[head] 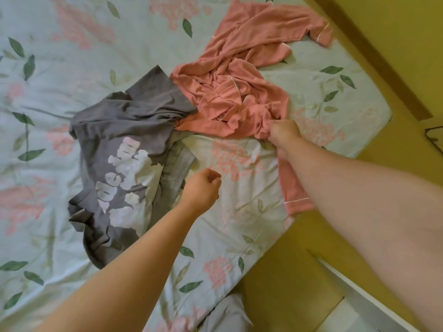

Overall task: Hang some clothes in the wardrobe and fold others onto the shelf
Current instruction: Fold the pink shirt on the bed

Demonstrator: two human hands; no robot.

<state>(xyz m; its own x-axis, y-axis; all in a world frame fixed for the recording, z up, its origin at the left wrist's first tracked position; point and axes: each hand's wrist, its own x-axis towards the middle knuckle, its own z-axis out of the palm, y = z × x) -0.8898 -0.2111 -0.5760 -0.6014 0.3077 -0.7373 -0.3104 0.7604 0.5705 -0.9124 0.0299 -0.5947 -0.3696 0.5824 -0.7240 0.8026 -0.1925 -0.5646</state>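
A crumpled salmon-pink garment (242,75) with thin white piping lies across the right half of the bed. My right hand (284,134) grips its near edge in a fist. A second piece of the same pink cloth (294,188) hangs beneath my right forearm at the mattress edge. To the left lies a rumpled grey T-shirt (124,149) with a pale pink and white print. My left hand (203,188) hovers over the bedsheet just right of the grey shirt, fingers curled, holding nothing.
The bed (72,56) carries a pale floral sheet with pink flowers and green leaves. A light ribbed cloth (177,166) peeks out beside the grey shirt. A yellow floor (395,56) runs along the right, and a white furniture edge (354,295) sits at the lower right.
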